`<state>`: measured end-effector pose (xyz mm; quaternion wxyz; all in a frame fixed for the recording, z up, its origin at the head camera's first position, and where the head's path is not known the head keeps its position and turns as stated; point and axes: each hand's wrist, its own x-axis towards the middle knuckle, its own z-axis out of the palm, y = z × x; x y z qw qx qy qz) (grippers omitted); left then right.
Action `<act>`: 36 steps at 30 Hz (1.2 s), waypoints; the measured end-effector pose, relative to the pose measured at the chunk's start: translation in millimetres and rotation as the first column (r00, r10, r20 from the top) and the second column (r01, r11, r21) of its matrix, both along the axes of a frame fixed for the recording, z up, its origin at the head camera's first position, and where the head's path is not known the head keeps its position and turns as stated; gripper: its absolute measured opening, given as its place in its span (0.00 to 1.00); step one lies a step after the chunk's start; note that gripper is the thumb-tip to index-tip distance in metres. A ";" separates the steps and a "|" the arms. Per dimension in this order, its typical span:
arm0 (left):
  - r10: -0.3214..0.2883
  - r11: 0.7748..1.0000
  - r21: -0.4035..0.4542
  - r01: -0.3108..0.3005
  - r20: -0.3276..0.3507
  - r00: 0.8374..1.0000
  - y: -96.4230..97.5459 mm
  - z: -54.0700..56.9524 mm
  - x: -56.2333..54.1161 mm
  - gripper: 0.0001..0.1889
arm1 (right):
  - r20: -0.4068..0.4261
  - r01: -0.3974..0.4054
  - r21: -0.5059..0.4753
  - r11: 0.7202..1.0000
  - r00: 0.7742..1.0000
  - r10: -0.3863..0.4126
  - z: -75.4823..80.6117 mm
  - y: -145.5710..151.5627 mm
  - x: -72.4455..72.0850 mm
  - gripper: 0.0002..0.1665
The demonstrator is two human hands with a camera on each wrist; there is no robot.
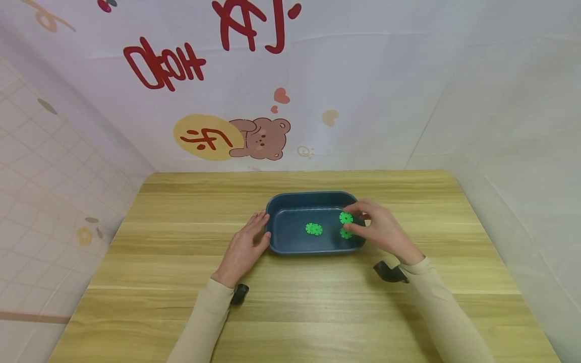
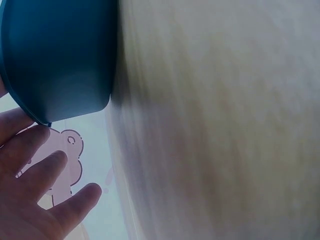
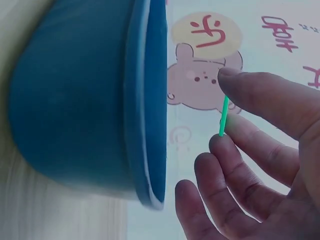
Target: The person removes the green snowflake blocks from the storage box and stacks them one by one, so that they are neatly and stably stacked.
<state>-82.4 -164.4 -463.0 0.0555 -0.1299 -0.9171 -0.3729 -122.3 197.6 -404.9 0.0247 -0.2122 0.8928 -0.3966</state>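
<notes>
A dark blue tray (image 1: 290, 251) stands on the table, seen from its outer side in both wrist views. At its left end my left hand (image 1: 242, 250) touches the rim with spread, fairly straight fingers (image 2: 42, 177). Above the tray's right end, my right hand (image 1: 383, 228) pinches a green notched disc (image 1: 346, 217) between thumb and fingertips. That disc (image 3: 224, 116) shows edge-on in the right wrist view, clear of the rim. Inside the tray, another green disc (image 1: 346, 235) lies partly under the right thumb. Two overlapping green discs (image 1: 313, 229) lie near the middle.
The tray rests on a wood-grain table (image 1: 308, 307). Behind it rises a white wall covering (image 1: 372, 101) with a printed bear (image 1: 263, 138) and red characters. Black straps or mounts (image 1: 389, 272) show at both wrists.
</notes>
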 end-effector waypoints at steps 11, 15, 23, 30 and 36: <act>-0.002 1.000 0.006 0.002 0.002 1.000 0.3 1.3 0.4 0.27 | -0.009 0.061 -0.010 0.998 0.998 -0.061 0.9 22.6 4.4 0.21; -0.003 1.000 0.000 0.003 0.006 1.000 0.3 1.5 0.3 0.27 | -0.002 0.079 -0.024 0.997 0.997 -0.079 -0.4 31.0 4.9 0.23; -0.005 1.000 -0.002 0.005 0.009 1.000 -0.2 0.9 0.0 0.27 | -0.044 0.115 -0.016 0.993 0.992 -0.116 -4.2 45.4 8.6 0.21; -0.002 1.000 -0.002 0.002 0.009 1.000 -0.2 0.5 0.0 0.27 | -0.035 0.146 -0.009 0.989 0.989 -0.146 -8.1 57.0 9.8 0.22; -0.002 1.000 -0.002 0.002 0.008 1.000 0.2 0.8 -0.1 0.27 | -0.034 0.152 -0.005 0.988 0.988 -0.152 -10.4 64.8 10.5 0.22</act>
